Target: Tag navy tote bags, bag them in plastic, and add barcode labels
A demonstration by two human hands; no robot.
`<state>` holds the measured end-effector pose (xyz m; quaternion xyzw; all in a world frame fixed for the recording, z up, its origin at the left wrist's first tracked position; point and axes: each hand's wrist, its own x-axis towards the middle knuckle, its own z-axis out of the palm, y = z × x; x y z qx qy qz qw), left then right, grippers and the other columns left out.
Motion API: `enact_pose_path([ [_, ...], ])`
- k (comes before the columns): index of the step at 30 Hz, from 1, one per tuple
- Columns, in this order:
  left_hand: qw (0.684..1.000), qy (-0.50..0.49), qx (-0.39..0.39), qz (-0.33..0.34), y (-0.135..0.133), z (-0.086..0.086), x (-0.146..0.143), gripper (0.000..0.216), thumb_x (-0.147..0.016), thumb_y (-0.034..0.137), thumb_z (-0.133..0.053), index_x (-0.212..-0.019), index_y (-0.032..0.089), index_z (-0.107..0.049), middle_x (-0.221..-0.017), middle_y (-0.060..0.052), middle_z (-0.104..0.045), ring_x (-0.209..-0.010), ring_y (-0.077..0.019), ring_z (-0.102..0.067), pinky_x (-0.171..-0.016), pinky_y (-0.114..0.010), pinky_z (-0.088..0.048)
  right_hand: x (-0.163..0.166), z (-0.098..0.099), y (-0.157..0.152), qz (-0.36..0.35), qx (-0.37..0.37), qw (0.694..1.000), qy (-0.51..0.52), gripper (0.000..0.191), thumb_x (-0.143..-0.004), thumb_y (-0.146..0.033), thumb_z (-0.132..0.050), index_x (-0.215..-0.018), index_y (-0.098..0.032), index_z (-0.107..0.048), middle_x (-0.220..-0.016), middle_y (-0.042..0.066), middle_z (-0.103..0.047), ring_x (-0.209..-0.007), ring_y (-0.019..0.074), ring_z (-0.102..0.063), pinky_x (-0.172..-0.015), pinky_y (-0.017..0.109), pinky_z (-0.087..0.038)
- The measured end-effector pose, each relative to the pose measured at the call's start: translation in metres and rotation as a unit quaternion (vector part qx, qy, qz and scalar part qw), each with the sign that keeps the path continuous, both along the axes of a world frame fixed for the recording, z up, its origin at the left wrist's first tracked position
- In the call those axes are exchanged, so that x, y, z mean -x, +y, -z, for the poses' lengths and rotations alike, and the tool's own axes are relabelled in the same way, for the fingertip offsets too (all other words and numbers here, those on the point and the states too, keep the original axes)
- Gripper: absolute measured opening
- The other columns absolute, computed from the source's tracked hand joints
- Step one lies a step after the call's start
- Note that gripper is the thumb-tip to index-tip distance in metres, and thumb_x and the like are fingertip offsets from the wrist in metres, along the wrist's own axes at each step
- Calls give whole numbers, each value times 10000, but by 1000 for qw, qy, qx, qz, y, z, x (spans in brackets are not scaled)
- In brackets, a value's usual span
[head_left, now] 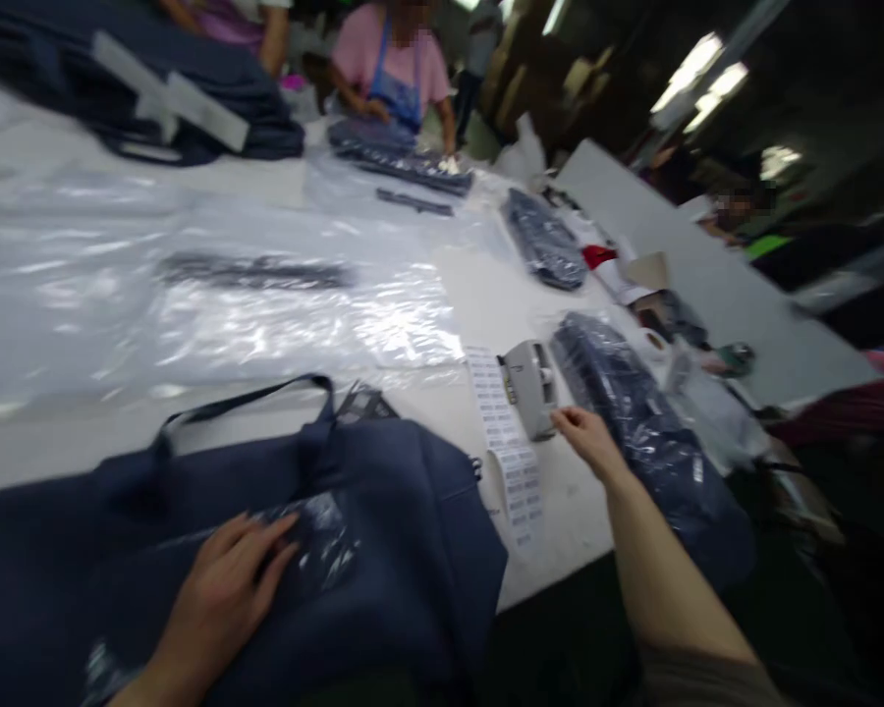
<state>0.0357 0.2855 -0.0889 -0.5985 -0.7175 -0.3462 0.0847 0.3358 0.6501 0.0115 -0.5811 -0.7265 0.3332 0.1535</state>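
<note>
A large navy bag with a carry strap lies across the near left of the table. My left hand rests on its side, over a piece of clear plastic film, with the fingers stretched out and the thumb apart. At the edge of a small grey label dispenser my right hand has its fingertips pinched together. Whether anything is between those fingertips is too blurred to make out. A strip of printed labels runs beside the dispenser and hangs toward the table's near edge.
Clear plastic sheeting covers much of the table. Plastic-wrapped dark bags lie along the right side. Another navy bag lies at the far left. Across the table a person in a pink top handles a wrapped dark item.
</note>
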Motion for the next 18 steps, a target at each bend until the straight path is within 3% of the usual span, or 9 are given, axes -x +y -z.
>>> enact_pose_path([
  [2,998,-9,64,-17,-16,1,-4,246,-917,232,-562,-1149,157,-589,-819,-37,-644,-861,-207,-575,-948,-401,-468,50,-16,-15,-125,40,991,24,285,-720,-459,-684,-657,-186,-630,-578,-25,-578,-543,120,-479,-541,264,-358],
  [4,995,-26,95,-32,-18,3,-5,246,-900,200,-585,-1141,151,-588,-834,-38,-647,-876,-207,-566,-978,-413,-454,107,-31,-46,-348,56,935,29,245,-761,-426,-657,-682,-194,-653,-614,-12,-609,-561,127,-515,-551,262,-379],
  [7,994,-35,97,-42,-14,3,-5,248,-890,188,-594,-1136,153,-587,-890,-51,-658,-907,-216,-560,-990,-428,-453,182,-44,-113,-614,69,786,-12,118,-807,-314,-658,-758,-208,-677,-720,-17,-659,-647,129,-588,-617,246,-425],
  [9,994,-38,92,-41,-13,2,-6,277,-887,182,-593,-1159,140,-571,-918,-68,-659,-924,-228,-559,-990,-444,-457,215,-37,-156,-720,35,689,-77,92,-807,-296,-686,-780,-208,-684,-754,-8,-680,-713,149,-627,-662,249,-444],
  [11,994,-47,86,-41,-13,1,-7,330,-879,162,-590,-1202,116,-539,-925,-83,-653,-939,-240,-557,-982,-453,-468,235,-18,-187,-775,-12,612,-156,140,-825,-339,-674,-801,-201,-689,-789,23,-704,-772,187,-656,-677,268,-463],
  [13,994,-55,80,-43,-14,1,-7,394,-866,125,-583,-1249,92,-495,-913,-88,-648,-949,-249,-555,-973,-453,-481,243,5,-207,-787,-54,572,-224,181,-852,-359,-633,-849,-187,-688,-860,66,-723,-831,223,-674,-681,291,-484],
  [15,995,-53,74,-49,-15,2,-7,446,-855,105,-584,-1282,79,-458,-893,-87,-644,-957,-258,-553,-964,-449,-493,246,24,-216,-777,-80,567,-261,185,-868,-327,-603,-900,-163,-680,-923,103,-725,-882,241,-679,-700,305,-500],
  [18,995,-46,70,-54,-15,2,-7,498,-844,113,-612,-1304,73,-426,-879,-86,-639,-956,-266,-551,-954,-446,-502,249,36,-214,-742,-94,600,-285,231,-840,-350,-644,-920,-135,-671,-942,131,-721,-916,262,-677,-729,315,-506],
])
